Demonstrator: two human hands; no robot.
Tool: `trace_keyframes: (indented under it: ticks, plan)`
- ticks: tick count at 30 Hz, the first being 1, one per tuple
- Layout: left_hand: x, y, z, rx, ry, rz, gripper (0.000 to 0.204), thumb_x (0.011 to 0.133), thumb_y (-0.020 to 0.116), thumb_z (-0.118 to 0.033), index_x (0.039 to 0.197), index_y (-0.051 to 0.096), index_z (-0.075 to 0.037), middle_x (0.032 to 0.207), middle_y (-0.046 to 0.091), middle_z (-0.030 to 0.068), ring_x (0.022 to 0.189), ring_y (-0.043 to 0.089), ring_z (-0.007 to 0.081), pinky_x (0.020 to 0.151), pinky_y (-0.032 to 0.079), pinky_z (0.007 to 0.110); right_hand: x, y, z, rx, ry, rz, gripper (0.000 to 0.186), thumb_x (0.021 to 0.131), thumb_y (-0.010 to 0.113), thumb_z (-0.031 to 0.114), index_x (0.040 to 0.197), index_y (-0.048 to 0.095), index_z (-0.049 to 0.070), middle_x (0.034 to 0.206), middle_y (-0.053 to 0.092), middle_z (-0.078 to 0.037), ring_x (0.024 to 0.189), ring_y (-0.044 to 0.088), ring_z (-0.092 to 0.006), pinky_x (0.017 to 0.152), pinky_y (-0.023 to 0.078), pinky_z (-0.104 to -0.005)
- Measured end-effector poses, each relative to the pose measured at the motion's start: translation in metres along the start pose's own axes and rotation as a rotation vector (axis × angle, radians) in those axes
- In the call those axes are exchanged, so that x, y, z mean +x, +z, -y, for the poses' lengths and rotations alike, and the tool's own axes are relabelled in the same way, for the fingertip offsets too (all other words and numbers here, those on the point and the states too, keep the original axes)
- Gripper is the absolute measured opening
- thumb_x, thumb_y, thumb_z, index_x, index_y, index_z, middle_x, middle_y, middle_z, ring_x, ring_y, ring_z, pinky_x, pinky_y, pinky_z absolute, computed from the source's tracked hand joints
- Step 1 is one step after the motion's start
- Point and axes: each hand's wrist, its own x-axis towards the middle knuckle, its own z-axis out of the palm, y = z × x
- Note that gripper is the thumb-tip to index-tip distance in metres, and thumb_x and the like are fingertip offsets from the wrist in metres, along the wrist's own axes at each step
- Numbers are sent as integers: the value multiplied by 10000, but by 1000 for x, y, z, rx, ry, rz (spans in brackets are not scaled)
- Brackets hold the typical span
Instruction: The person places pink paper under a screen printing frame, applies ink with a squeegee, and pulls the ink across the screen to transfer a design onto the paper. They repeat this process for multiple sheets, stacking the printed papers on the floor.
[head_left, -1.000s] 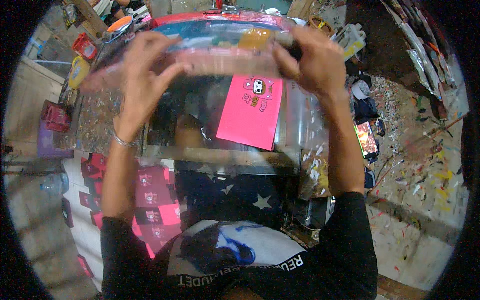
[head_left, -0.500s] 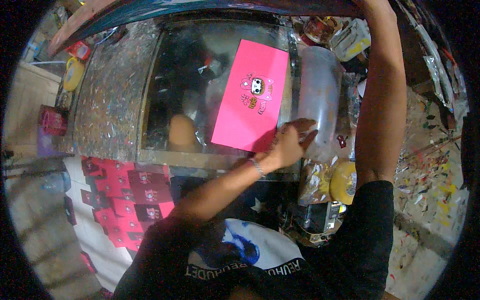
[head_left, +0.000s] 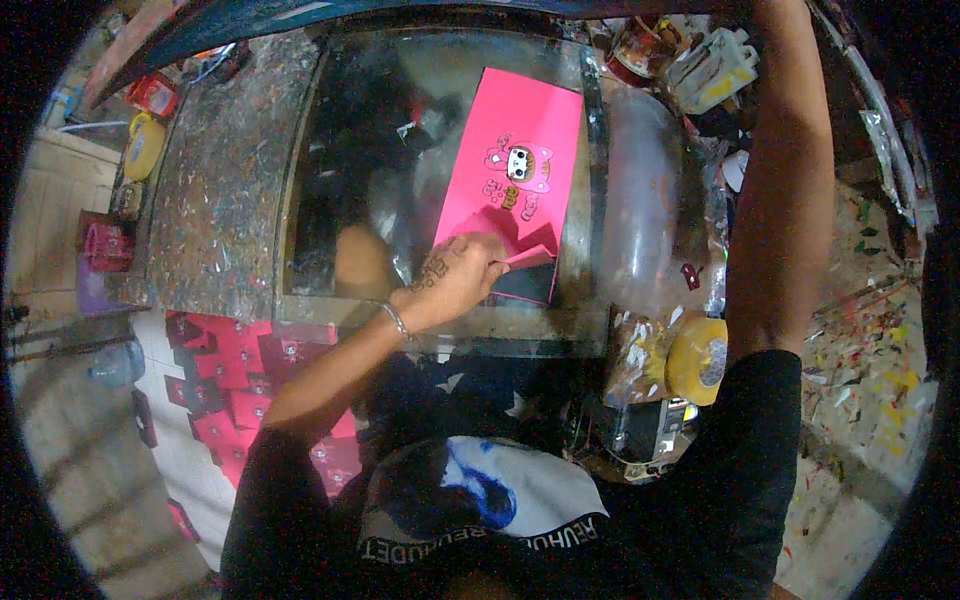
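My left hand (head_left: 455,270) pinches the lifted lower edge of a pink printed sheet (head_left: 508,130), its fingers partly hidden by the paper. The sheet lies on a dark glass plate (head_left: 365,110) and carries a cartoon figure. My right arm reaches up to the top rim, where my right hand (head_left: 780,15) is at the raised frame (head_left: 230,22) with its fingers out of sight. Right of the sheet lies a clear cylindrical plastic piece (head_left: 640,190). A yellow tape roll (head_left: 695,355) sits near my right forearm.
Paint-spattered board (head_left: 220,170) flanks the glass. Red and yellow containers (head_left: 145,140) stand at the left, stained cans and jugs (head_left: 705,70) at the back right. Pink printed pieces (head_left: 225,390) cover a white surface lower left, near a water bottle (head_left: 118,365).
The frame has been raised away from me, uncovering the glass. My left hand left it, moved down, then leftward onto the sheet and lifted its lower edge. My right hand stayed with the frame.
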Motion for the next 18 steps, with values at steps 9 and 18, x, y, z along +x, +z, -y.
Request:
trace_keyframes:
  ticks: [9, 18]
  plan:
    - [52, -75, -1, -8, 176, -302, 181, 811, 841, -212, 791, 756, -54, 872, 721, 155, 816, 688, 329, 749, 533, 449, 1, 1, 0, 88, 4, 48, 709, 970, 619, 547, 645, 529, -77, 520, 403, -100, 508, 414, -172, 535, 401, -409]
    - [-65, -150, -44, 63, -204, -434, 315, 926, 775, -320, 1073, 745, -43, 1036, 766, 107, 928, 751, 252, 818, 586, 395, 13, 3, -18, 165, 6, 44, 674, 978, 606, 573, 806, 658, -77, 752, 578, -193, 697, 562, -317, 667, 456, -480]
